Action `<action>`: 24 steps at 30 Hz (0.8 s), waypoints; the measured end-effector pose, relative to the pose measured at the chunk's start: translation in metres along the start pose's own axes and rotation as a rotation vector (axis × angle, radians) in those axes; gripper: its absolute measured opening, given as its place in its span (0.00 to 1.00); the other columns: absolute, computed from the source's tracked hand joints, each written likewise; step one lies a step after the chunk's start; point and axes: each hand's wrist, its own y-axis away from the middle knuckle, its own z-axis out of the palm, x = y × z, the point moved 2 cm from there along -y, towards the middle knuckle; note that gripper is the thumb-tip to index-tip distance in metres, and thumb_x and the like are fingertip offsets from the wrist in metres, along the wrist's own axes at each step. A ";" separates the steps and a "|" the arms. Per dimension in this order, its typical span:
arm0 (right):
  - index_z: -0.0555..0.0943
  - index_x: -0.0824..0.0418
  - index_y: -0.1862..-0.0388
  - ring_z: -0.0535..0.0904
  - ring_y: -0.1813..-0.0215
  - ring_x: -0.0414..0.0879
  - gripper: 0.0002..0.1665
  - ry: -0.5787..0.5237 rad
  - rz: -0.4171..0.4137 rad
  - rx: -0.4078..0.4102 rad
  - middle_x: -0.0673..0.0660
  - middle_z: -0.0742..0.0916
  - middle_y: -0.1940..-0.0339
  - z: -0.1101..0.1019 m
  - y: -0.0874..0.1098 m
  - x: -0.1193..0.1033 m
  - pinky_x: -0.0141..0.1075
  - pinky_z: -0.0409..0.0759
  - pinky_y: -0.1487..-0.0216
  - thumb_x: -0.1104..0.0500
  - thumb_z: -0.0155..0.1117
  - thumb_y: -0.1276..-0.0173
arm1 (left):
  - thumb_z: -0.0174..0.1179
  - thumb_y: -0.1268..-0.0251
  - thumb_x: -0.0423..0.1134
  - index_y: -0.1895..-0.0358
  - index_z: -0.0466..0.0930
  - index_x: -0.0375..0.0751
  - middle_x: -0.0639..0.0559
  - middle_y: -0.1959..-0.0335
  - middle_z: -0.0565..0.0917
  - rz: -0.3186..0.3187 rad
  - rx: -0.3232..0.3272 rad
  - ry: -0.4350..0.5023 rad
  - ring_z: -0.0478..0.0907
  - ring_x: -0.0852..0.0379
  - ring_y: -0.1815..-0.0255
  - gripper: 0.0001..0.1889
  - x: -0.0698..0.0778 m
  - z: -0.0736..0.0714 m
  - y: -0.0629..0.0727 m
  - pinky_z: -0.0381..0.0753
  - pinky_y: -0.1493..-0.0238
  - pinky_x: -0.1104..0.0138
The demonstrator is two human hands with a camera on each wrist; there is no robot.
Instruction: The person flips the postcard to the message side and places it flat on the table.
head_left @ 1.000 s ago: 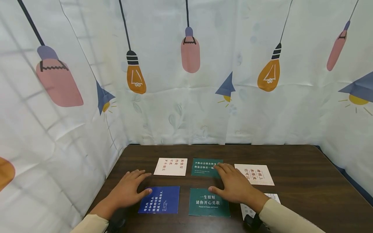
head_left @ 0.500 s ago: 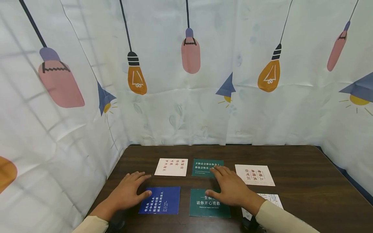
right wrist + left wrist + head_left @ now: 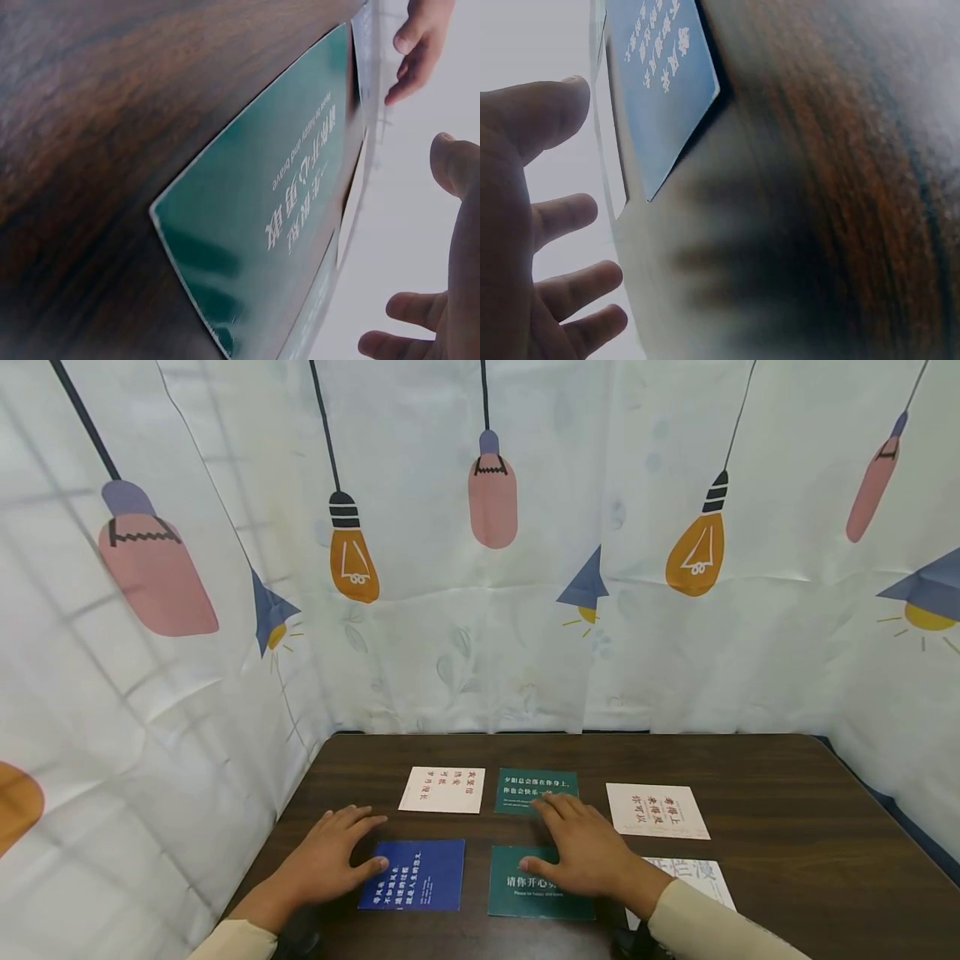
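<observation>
My left hand hovers palm down with fingers spread, its thumb over the left edge of a blue card with white writing. In the left wrist view that blue card lies flat, apart from the fingers. Over the front green card my right hand hangs with fingers spread and holds nothing. Its fingertips overlap the rear green card in the head view. From the right wrist, the front green card lies flat on the wood, with a gap up to the fingers.
Two cream cards with red writing stand out at the back, a left one and a right one. A white card lies partly under the right forearm. The dark wooden table backs onto a patterned curtain.
My right hand has drifted left, from beside the front green card to over it, uncovering more of the right cream card and the white card. My left hand has barely moved.
</observation>
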 end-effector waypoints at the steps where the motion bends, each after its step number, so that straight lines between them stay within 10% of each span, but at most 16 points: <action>1: 0.68 0.59 0.23 0.65 0.25 0.62 0.52 0.000 0.000 -0.003 0.61 0.71 0.24 0.000 0.000 -0.001 0.65 0.66 0.34 0.25 0.59 0.33 | 0.64 0.36 0.65 0.34 0.79 0.44 0.36 0.34 0.76 0.003 0.004 0.000 0.67 0.29 0.30 0.35 0.000 0.000 0.000 0.57 0.32 0.32; 24: 0.68 0.58 0.23 0.66 0.25 0.58 0.53 0.023 -0.048 -0.011 0.59 0.72 0.25 0.013 -0.010 -0.023 0.60 0.68 0.33 0.24 0.57 0.33 | 0.64 0.37 0.66 0.33 0.77 0.45 0.35 0.32 0.74 0.019 -0.024 0.022 0.66 0.28 0.29 0.36 -0.006 0.005 0.004 0.57 0.32 0.32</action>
